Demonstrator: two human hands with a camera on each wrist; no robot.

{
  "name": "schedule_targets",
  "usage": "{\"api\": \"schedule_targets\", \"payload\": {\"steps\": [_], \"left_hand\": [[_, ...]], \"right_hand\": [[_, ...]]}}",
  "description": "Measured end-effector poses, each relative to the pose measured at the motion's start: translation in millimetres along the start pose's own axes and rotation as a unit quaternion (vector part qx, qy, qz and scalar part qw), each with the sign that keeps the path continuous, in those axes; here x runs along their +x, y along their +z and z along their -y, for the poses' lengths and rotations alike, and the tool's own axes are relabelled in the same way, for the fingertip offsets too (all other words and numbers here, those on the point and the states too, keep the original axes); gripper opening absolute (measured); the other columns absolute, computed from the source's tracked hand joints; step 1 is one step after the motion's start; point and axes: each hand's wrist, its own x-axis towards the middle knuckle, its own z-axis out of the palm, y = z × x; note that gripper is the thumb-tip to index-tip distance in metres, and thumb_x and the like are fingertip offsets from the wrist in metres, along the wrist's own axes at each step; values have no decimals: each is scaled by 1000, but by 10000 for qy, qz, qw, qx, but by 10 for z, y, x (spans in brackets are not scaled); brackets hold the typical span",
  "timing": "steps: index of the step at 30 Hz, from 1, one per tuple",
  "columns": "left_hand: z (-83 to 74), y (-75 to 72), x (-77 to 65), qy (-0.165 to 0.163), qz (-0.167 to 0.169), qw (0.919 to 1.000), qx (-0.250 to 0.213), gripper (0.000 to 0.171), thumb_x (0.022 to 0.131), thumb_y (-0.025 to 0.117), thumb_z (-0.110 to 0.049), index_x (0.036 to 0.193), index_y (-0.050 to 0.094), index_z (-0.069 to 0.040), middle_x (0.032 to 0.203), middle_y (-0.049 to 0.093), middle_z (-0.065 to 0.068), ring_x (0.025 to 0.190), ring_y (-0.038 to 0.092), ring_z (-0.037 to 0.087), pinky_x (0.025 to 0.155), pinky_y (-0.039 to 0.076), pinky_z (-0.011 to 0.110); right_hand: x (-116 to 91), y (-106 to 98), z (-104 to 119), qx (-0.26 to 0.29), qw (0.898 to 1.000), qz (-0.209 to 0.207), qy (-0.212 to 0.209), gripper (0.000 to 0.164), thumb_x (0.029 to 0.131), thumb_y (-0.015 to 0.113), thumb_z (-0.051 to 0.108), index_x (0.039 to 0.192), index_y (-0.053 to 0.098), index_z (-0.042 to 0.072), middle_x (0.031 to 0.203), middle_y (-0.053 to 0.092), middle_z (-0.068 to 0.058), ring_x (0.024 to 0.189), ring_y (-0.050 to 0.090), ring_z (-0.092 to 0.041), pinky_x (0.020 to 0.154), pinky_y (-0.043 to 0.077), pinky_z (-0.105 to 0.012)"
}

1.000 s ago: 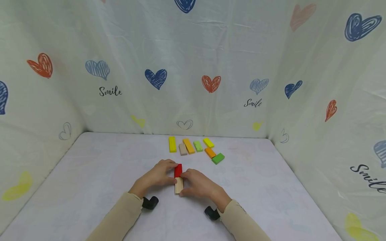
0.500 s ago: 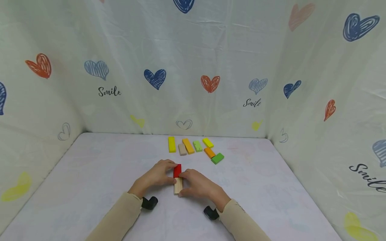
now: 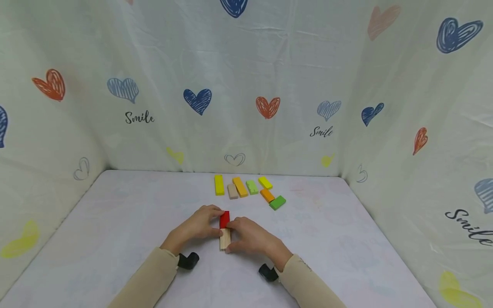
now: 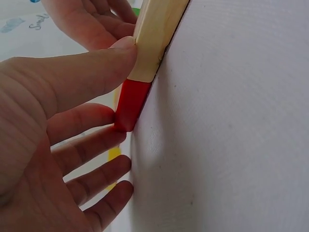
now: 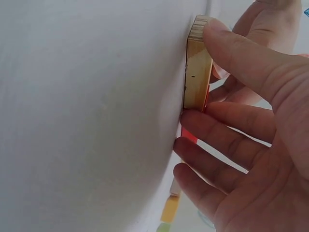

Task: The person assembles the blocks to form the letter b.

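Observation:
A red block and a plain wooden block lie end to end on the table, the red one farther from me. My left hand pinches around the red block: in the left wrist view the thumb touches the plain block near the joint, and fingertips meet the red block's far end. From the other side, my right hand holds the plain block. Its thumb presses the near end in the right wrist view, with fingertips by the joint. Fingers partly cover the red block there.
Several loose blocks lie toward the back of the table: a yellow block, a tan block, a light green block and a darker green block among them. A heart-printed curtain encloses the back and sides.
Both hands and the two end-to-end blocks have shifted slightly left and toward me. The grasp looks the same, and the blocks at the back stay put.

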Motion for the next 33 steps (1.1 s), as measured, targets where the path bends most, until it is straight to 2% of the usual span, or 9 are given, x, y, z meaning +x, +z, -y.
{"api": "schedule_targets", "payload": {"steps": [8,16,33], "left_hand": [[23,-9,-58,6,-34,10000,-24,58,76,81,-23,128,61,-10,129,55,7,124,43,29,105,36,47],[59,-21,-140,262,-129,9996,-4,58,74,82,-20,126,62,-6,123,58,6,119,47,29,104,38,46],[61,5,-278,87,-167,9998,-119,58,73,83,-21,126,62,-10,125,57,3,120,47,26,102,41,46]], "right_hand": [[0,1,42,29,9999,73,-73,57,77,79,38,127,61,16,116,60,11,101,50,-7,95,45,-27],[-8,24,115,-38,9996,92,-252,55,77,79,37,125,62,15,114,61,11,101,51,-6,95,44,-24],[-62,66,233,-311,9993,160,-148,59,76,79,41,126,61,15,112,61,8,98,52,-6,94,46,-24]]}}
